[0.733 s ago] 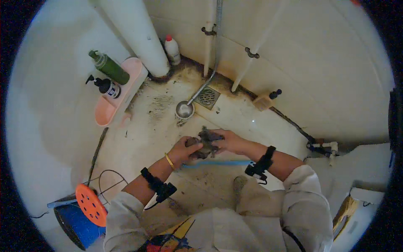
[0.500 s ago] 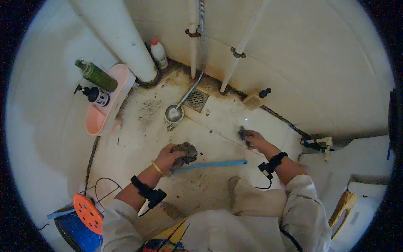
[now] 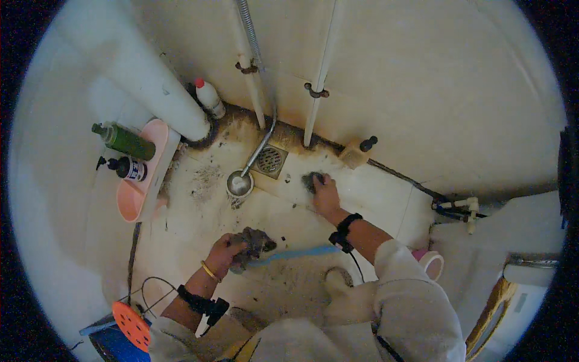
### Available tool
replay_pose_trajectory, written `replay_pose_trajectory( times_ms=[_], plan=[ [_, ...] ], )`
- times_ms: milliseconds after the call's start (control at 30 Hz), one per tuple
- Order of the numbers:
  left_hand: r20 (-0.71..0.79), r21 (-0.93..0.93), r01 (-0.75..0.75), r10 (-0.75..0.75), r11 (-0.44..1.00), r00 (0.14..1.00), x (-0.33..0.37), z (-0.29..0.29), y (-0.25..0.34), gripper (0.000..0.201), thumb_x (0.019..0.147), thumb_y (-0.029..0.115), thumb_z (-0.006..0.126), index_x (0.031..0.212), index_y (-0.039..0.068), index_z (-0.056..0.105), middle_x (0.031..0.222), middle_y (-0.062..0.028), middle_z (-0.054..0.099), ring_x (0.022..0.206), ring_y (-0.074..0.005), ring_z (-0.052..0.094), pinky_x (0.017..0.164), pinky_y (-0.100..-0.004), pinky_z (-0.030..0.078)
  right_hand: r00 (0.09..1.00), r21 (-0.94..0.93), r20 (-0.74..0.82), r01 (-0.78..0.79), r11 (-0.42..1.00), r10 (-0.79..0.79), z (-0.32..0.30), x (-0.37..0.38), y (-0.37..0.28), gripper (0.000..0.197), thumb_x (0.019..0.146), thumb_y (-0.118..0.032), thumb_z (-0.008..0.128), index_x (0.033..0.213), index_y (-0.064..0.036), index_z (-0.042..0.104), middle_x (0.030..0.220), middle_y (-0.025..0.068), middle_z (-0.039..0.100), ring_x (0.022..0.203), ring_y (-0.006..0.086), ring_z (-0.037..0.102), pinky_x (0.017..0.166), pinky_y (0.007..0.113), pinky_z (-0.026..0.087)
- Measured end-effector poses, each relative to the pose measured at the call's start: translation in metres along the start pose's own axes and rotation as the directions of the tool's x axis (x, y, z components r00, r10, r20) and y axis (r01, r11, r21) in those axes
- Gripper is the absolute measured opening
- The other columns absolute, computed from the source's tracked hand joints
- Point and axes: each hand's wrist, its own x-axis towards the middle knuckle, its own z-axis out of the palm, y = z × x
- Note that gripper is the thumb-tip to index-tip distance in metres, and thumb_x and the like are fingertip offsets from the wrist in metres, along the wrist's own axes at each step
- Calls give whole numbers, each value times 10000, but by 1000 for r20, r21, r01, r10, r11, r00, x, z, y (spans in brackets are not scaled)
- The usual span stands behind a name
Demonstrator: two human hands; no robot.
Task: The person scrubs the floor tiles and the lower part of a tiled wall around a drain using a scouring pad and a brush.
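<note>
Recorded stained pale floor (image 3: 374,196) at the foot of a beige wall (image 3: 434,78), with brown-black grime along the joint. Located a square drain grate (image 3: 269,160) near that joint, with a metal shower head (image 3: 240,184) lying just beside. Observed the left hand (image 3: 222,256) clamped on a ragged grey wad (image 3: 256,241), low over the floor, near the left end of a blue strip (image 3: 295,254). Observed the right hand (image 3: 326,198) with fingertips closed on a smaller dark wad (image 3: 310,182), to the right of the drain grate and somewhat nearer the body. Cannot tell contact of either wad with the floor, nor the material. Found, well to the left, a pink caddy (image 3: 158,134) bearing a green bottle (image 3: 128,142) and a dark pump bottle (image 3: 129,169). Noted a white bottle (image 3: 209,99) beside a thick pale pipe (image 3: 151,78).
</note>
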Motion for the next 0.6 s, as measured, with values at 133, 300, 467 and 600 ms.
replay_pose_trajectory(
  times_ms=[133, 300, 467, 600],
  plan=[
    [-24, -33, -35, 34, 999, 999, -14, -2, 5, 296, 779, 135, 690, 1011, 37, 534, 860, -59, 608, 707, -159, 603, 590, -309, 521, 977, 115, -137, -146, 983, 162, -41, -3, 25, 493, 757, -131, 540, 1240, -53, 479, 1193, 246, 464, 1008, 396, 466, 895, 467, 392],
    [-13, -146, -18, 16, 989, 1000, -5, -4, -6, 298, 783, 116, 688, 1022, 34, 530, 881, -62, 616, 721, -163, 607, 623, -294, 519, 975, -122, -173, -162, 979, 140, 2, 8, 22, 532, 675, -70, 627, 1188, 17, 515, 1164, 220, 468, 1037, 397, 458, 860, 442, 434],
    [-43, -90, -13, 9, 996, 999, -13, 4, 9, 320, 781, 117, 689, 1041, 29, 523, 903, -64, 614, 737, -167, 611, 621, -294, 518, 964, 175, -207, 203, 963, -166, -10, 15, 12, 421, 739, -106, 558, 1152, -28, 523, 1080, 237, 510, 899, 386, 479, 755, 473, 413],
    [-78, -157, -54, 42, 986, 996, -18, 2, 4, 325, 781, 119, 688, 1052, 42, 524, 916, -60, 615, 735, -155, 608, 612, -288, 515, 900, 137, -404, -119, 984, 165, -61, -21, 65, 418, 734, -94, 578, 1146, -41, 538, 908, 166, 593, 933, 357, 509, 795, 467, 415]
  ],
)
